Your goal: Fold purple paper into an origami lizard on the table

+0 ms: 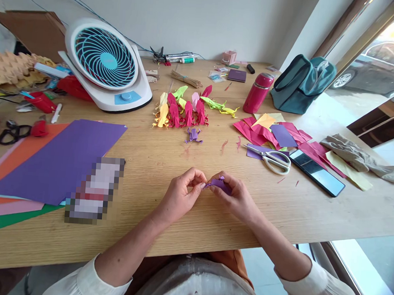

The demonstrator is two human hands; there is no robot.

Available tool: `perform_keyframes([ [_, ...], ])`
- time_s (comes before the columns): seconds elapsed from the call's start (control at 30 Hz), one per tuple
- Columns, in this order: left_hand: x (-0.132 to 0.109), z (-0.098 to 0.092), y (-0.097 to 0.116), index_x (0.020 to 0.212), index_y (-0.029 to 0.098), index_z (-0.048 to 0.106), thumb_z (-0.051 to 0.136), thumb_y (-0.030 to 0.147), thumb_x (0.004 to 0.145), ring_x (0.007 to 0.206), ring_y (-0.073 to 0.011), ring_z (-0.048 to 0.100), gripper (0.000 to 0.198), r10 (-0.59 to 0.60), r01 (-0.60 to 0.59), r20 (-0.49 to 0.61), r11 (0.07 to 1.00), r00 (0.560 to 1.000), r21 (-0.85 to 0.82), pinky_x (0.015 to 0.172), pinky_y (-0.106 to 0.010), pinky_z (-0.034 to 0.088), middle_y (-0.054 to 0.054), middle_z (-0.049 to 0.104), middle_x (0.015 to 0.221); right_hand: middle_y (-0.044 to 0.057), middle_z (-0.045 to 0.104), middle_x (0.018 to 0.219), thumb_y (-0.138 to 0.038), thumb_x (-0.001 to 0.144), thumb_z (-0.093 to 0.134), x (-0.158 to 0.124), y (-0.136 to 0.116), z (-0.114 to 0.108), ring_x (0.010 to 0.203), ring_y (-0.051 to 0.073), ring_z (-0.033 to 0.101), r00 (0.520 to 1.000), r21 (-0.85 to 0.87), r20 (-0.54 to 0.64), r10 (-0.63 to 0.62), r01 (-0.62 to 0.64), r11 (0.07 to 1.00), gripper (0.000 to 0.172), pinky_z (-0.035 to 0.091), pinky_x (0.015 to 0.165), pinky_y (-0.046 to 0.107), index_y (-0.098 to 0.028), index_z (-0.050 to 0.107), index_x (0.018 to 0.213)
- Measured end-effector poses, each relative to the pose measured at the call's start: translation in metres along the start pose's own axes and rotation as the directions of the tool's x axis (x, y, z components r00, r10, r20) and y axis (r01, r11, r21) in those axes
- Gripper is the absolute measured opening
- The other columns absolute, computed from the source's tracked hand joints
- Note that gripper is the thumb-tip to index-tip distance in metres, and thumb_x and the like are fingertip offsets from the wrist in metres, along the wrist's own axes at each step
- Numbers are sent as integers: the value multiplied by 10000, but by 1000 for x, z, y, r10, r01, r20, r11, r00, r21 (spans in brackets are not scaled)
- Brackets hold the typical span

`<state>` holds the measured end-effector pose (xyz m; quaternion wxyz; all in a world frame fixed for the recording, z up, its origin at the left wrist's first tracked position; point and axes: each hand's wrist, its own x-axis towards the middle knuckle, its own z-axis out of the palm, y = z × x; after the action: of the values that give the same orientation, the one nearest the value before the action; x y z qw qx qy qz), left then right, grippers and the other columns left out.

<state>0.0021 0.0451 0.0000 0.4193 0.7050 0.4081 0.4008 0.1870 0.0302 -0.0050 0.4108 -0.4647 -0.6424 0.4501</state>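
Pinching 1 purple fold, L hand, R hand, 1 fan

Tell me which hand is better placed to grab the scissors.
Right hand, probably: the scissors lie on its side, while the left hand sits farther off. Both pinch the purple paper.

A small purple paper piece is mostly covered by the pinching fingertips of the left hand and right hand, so its shape cannot be told. At nine o'clock from the hands, a pixelated block hides whatever lies there. The paper sheets beyond it run off the left edge. Toward twelve o'clock, little items by the wall are too small to identify. At two o'clock, a car outside is washed out by glare.
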Motion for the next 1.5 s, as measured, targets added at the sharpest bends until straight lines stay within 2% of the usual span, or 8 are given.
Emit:
perform_keyframes([
  [0.2, 0, -1, 0, 955, 198, 597, 547, 96, 916, 784, -119, 649, 121, 192, -192, 19, 969, 981, 153, 749, -228, 507, -3, 681, 865, -21, 500, 684, -531, 846, 689, 2, 3, -5, 613, 116, 403, 989, 159, 33, 146, -149, 976, 353, 317, 572, 263, -183, 641, 818],
  [0.4, -1, -5, -2, 979, 219, 633, 551, 90, 946, 852, -159, 648, 156, 504, -515, 154, 735, 850, 441, 800, -307, 490, -27, 731, 914, -44, 414, 626, -623, 723, 743, 5, 1, -8, 581, 100, 337, 948, 300, 129, 292, -318, 899, 478, 238, 546, 263, -190, 543, 693],
  [0.6, -2, -10, 0, 1022, 222, 643, 598, 100, 934, 828, -160, 644, 157, 616, -621, 204, 602, 761, 502, 759, -318, 453, -32, 751, 933, -55, 402, 598, -611, 681, 768, 4, -3, -9, 564, 92, 292, 930, 317, 202, 308, -359, 878, 488, 203, 536, 269, -195, 516, 657],
  [0.83, -1, -13, 0, 997, 224, 643, 602, 118, 930, 817, -160, 624, 131, 592, -620, 237, 610, 770, 493, 758, -320, 439, -32, 737, 930, -57, 403, 614, -599, 709, 754, 3, -1, -9, 576, 93, 301, 938, 291, 192, 288, -334, 896, 472, 210, 552, 272, -195, 512, 675],
  [1.0, -2, -6, 1, 920, 208, 615, 594, 112, 932, 819, -146, 621, 100, 470, -480, 119, 803, 875, 354, 781, -293, 475, -24, 692, 867, -54, 413, 628, -601, 739, 744, 3, 0, -9, 588, 97, 324, 956, 295, 169, 241, -283, 913, 458, 242, 559, 263, -190, 544, 709],
  [1.17, -4, 6, -1, 796, 189, 578, 614, 173, 905, 779, -130, 631, 115, 123, -123, -45, 992, 991, -9, 726, -244, 508, -23, 659, 833, -48, 442, 665, -540, 822, 713, 1, 1, -5, 585, 100, 363, 986, 238, 83, 143, -159, 958, 368, 301, 550, 252, -196, 586, 799],
  [1.27, -2, 9, -2, 740, 180, 556, 633, 232, 875, 751, -127, 621, 163, -39, 35, -29, 991, 999, -128, 713, -237, 510, -19, 651, 793, -31, 475, 690, -515, 858, 686, -1, 3, -2, 616, 112, 403, 995, 168, 27, 95, -98, 981, 342, 338, 576, 253, -195, 579, 801],
  [1.5, -1, 9, -9, 727, 176, 554, 689, 290, 811, 657, -108, 528, 196, -200, 194, -3, 954, 980, -229, 629, -216, 446, 17, 571, 700, -7, 515, 736, -378, 906, 628, -2, 2, 2, 686, 139, 463, 1000, 40, -13, 11, -11, 999, 238, 378, 630, 263, -193, 550, 777],
])
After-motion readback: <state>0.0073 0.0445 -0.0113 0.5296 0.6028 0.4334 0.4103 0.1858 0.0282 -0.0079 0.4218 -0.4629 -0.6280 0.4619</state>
